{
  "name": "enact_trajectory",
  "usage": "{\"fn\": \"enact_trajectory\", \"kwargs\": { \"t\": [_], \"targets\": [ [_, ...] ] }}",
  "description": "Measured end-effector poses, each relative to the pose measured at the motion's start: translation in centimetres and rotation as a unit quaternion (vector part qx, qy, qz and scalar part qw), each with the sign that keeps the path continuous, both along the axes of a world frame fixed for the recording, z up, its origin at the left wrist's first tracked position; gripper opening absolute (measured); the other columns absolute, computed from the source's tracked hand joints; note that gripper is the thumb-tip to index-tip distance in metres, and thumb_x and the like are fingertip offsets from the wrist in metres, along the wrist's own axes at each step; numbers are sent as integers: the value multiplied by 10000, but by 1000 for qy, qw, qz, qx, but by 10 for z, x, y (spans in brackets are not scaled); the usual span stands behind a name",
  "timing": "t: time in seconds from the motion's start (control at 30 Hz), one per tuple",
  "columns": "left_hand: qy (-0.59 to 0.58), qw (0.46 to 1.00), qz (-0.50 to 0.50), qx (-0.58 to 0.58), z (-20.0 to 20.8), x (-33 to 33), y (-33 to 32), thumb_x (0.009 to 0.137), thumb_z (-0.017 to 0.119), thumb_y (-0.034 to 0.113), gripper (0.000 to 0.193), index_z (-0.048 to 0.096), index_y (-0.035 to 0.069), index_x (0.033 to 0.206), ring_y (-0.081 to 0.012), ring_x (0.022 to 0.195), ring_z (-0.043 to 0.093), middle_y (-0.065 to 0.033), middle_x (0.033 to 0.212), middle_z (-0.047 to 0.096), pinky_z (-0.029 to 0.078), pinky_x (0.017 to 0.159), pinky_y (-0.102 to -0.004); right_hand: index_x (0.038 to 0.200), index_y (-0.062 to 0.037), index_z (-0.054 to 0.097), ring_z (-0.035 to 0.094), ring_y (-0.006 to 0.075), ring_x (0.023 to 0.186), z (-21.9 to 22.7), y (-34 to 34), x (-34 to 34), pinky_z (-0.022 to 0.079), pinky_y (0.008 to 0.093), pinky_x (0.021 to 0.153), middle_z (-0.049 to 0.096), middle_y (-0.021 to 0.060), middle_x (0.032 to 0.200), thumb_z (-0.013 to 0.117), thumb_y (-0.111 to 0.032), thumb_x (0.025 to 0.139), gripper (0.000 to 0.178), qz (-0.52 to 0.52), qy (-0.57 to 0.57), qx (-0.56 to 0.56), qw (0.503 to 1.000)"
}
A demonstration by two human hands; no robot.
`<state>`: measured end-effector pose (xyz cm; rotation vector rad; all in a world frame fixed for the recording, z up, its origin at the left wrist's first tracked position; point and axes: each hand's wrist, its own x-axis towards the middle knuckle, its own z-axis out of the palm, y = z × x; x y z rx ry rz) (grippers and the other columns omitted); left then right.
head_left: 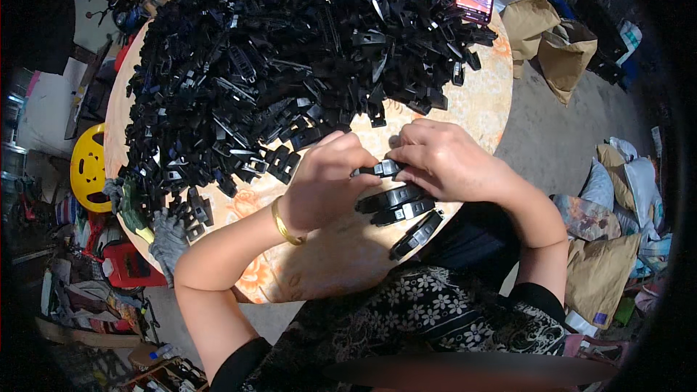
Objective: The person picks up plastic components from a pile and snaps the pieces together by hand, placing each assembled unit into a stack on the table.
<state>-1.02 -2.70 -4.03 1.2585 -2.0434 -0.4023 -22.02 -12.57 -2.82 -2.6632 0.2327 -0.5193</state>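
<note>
Left hand [327, 176] and right hand [444, 158] pinched a black plastic piece [387, 168] in their grip, its long axis lying crosswise between them.

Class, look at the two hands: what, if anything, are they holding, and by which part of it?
A small black plastic part: the left hand grips its left end, the right hand its right end.
</note>
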Motion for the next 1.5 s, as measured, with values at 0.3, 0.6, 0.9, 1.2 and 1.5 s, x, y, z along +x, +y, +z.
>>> {"fn": "enact_trajectory", "kwargs": {
  "t": [0.3,0.6,0.9,1.2,1.5],
  "targets": [
    [-409,858,311,-18,43,65,-5,803,731,220,237,662,-5,775,-322,868,568,-147,864,598,501,738,-420,1003,-58,692,651,340,825,0,-3,4,513,455,683,639,133,832,661,-355,882,322,-53,-9,69,996],
    [-333,902,275,-14,38,70,-14,811,732,208,234,637,-4,844,-339,882,568,-149,864,614,496,748,-428,964,-47,636,597,289,722,-26,-11,38,500,398,621,576,100,798,735,-239,823,258,-168,-66,-145,973],
    [-256,932,252,-54,50,53,-5,783,752,118,224,633,-6,927,-348,861,573,-148,878,619,472,770,-420,853,-52,594,618,300,787,-23,-11,35,518,405,657,601,109,780,656,-153,809,127,-208,-52,-98,972],
    [-74,997,31,0,13,-8,11,780,740,95,237,598,18,955,-356,793,562,-140,853,578,472,718,-421,1210,-5,618,627,311,877,-8,-13,2,510,360,784,609,165,1020,673,-63,814,404,-51,-114,277,953],
    [-39,995,56,76,8,-5,15,849,705,108,447,505,23,1240,-353,762,596,-161,938,575,523,721,-408,908,-25,680,625,328,900,7,0,-15,517,427,785,652,126,860,706,-106,746,183,-134,50,9,990]
  ]
}}
